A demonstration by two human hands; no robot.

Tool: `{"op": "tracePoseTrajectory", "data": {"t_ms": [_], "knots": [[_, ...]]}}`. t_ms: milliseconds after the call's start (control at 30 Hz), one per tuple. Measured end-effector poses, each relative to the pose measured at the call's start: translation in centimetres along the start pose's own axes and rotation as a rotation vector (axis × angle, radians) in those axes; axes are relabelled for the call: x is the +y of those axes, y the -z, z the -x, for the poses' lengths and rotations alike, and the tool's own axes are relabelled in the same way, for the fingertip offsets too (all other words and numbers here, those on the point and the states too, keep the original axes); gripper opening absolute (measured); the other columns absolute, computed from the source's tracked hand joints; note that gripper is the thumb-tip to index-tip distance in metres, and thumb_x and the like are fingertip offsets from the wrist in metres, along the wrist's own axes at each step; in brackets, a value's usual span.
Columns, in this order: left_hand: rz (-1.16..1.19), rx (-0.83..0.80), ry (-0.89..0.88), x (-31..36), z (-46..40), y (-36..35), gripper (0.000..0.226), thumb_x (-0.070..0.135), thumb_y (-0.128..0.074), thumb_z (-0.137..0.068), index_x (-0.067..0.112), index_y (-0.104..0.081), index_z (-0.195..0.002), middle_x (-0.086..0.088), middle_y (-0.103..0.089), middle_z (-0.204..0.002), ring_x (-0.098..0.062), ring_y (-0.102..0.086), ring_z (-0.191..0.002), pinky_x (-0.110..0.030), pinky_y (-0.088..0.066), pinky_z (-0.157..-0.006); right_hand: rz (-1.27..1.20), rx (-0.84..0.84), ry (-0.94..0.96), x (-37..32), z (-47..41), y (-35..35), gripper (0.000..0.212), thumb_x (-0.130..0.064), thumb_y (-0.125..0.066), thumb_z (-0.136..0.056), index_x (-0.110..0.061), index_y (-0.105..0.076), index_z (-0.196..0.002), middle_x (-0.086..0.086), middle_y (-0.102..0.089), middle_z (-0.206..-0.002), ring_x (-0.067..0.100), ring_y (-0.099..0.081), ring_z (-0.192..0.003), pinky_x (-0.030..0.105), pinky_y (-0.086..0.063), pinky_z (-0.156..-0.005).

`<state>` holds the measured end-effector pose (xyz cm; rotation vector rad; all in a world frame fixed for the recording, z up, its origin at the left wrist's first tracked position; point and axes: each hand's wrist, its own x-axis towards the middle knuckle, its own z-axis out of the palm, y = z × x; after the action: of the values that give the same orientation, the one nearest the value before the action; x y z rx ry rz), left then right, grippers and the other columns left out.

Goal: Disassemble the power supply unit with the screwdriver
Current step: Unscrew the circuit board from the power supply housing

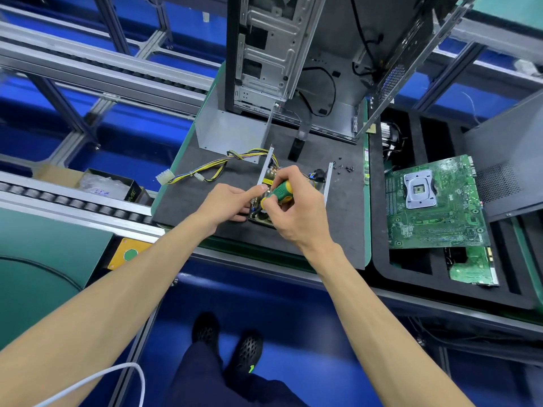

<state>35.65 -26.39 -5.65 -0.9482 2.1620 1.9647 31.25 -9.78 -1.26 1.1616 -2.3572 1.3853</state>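
Green-and-yellow handled screwdriver is clamped in the right hand, fingers curled round the grip, handle tilted up toward the left, tip pointing down into the opened power supply unit; tip itself hidden behind the hand. Left hand rests against the unit's near-left edge, thumb stretched toward the screwdriver handle and nearly touching it, other fingers curled at the housing's lower edge; looks like bracing, but whether it really grips the edge is not clear. The 2 hands are close together, both right on the unit.

Key relation: unit sits straight ahead of both hands on the dark grey foam mat, long axis running away from the person, between 2 upright thin metal side walls. Right hand is directly over it, left hand just beside it on the left. Likely next move is turning a screw on the board inside, so the shaft needs to stay seated while the left hand stops the housing from sliding.

Look of the unit: bare silver sheet-metal tray, lid off, yellowish circuit board and coils showing. Yellow-black wire bundle trails out to the far left, ending in a white plug. Small black loose screws lie just right of the unit. Bent silver metal cover stands behind it.
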Motion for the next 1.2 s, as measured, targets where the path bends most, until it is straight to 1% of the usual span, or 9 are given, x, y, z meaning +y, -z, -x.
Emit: {"op": "tracePoseTrajectory", "data": {"t_ms": [133, 233, 433, 533, 733, 900, 1000, 1133, 1200], "knots": [[0.016, -0.006, 0.011, -0.1, -0.1, 0.0, 0.061, 0.060, -0.075, -0.078, 0.000, -0.078, -0.090, -0.011, -0.076, -0.088, -0.017, -0.074, -0.091, -0.037, -0.063, -0.079, 0.000, -0.013, -0.012, -0.4, -0.2, 0.1, 0.019, -0.018, -0.063, -0.084, -0.023, -0.049, -0.095, -0.008, -0.050, -0.077, 0.010, -0.046, -0.063, 0.027, -0.044, -0.054], [0.012, -0.003, 0.017, -0.1, -0.1, 0.0, 0.056, 0.062, -0.075, -0.076, 0.006, -0.079, -0.086, -0.005, -0.076, -0.082, -0.013, -0.074, -0.086, -0.035, -0.063, -0.077, 0.027, -0.033, -0.018, -0.6, -0.5, 0.3, 0.020, -0.014, -0.066, -0.085, -0.019, -0.050, -0.096, -0.005, -0.052, -0.078, 0.014, -0.048, -0.064, 0.035, -0.047, -0.056], [0.002, 0.000, 0.022, 0.2, 0.1, -0.1, 0.063, 0.065, -0.072, -0.070, 0.005, -0.079, -0.087, -0.005, -0.076, -0.081, -0.013, -0.074, -0.084, -0.036, -0.064, -0.076, 0.068, -0.057, -0.019, -1.3, -0.9, 0.3, 0.019, -0.010, -0.067, -0.083, -0.014, -0.052, -0.094, -0.004, -0.053, -0.078, 0.019, -0.048, -0.067, 0.041, -0.048, -0.059], [0.000, 0.012, 0.020, 0.4, 0.3, -0.2, 0.068, 0.063, -0.071, -0.073, -0.001, -0.077, -0.095, -0.011, -0.077, -0.086, -0.014, -0.074, -0.087, -0.037, -0.064, -0.077, 0.086, -0.077, -0.016, -1.7, -1.3, 0.3, 0.017, -0.011, -0.066, -0.085, -0.013, -0.052, -0.093, -0.002, -0.052, -0.077, 0.021, -0.049, -0.066, 0.042, -0.049, -0.058], [-0.004, 0.016, 0.026, 0.7, 0.6, -0.2, 0.057, 0.051, -0.070, -0.086, -0.003, -0.076, -0.100, -0.012, -0.077, -0.093, -0.016, -0.073, -0.093, -0.039, -0.063, -0.082, 0.102, -0.100, -0.033, -2.4, -1.6, 0.5, 0.017, -0.008, -0.067, -0.084, -0.010, -0.053, -0.093, -0.001, -0.053, -0.075, 0.024, -0.050, -0.066, 0.046, -0.049, -0.060], [0.003, 0.026, 0.036, 0.6, 0.5, -0.3, 0.049, 0.047, -0.069, -0.088, -0.001, -0.076, -0.096, -0.013, -0.076, -0.094, -0.018, -0.073, -0.094, -0.040, -0.062, -0.083, 0.120, -0.123, -0.051, -2.8, -1.9, 0.7, 0.018, -0.009, -0.067, -0.084, -0.012, -0.052, -0.093, -0.001, -0.052, -0.073, 0.024, -0.049, -0.064, 0.042, -0.048, -0.059], [0.014, 0.021, 0.042, 0.4, 0.4, -0.3, 0.042, 0.043, -0.068, -0.089, 0.002, -0.074, -0.086, -0.014, -0.076, -0.095, -0.018, -0.073, -0.094, -0.041, -0.062, -0.084, 0.152, -0.156, -0.082, -3.2, -2.5, 0.8, 0.019, -0.013, -0.068, -0.082, -0.013, -0.052, -0.093, -0.005, -0.051, -0.070, 0.023, -0.048, -0.065, 0.041, -0.048, -0.060], [-0.002, 0.032, 0.023, 0.0, 0.1, -0.3, 0.057, 0.052, -0.064, -0.086, -0.003, -0.076, -0.089, -0.015, -0.077, -0.095, -0.015, -0.074, -0.093, -0.039, -0.063, -0.081, 0.260, -0.216, -0.132, -4.0, -3.4, 1.4, 0.012, -0.022, -0.065, -0.089, -0.014, -0.059, -0.096, 0.002, -0.065, -0.076, 0.030, -0.057, -0.073, 0.044, -0.052, -0.070], [-0.001, 0.031, 0.016, -0.2, 0.1, -0.3, 0.062, 0.060, -0.061, -0.084, 0.001, -0.077, -0.090, -0.011, -0.077, -0.092, -0.013, -0.074, -0.091, -0.037, -0.063, -0.079, 0.311, -0.256, -0.186, -4.5, -3.8, 1.6, 0.015, -0.027, -0.064, -0.093, -0.014, -0.063, -0.100, 0.008, -0.069, -0.083, 0.033, -0.061, -0.082, 0.045, -0.053, -0.076]]}}
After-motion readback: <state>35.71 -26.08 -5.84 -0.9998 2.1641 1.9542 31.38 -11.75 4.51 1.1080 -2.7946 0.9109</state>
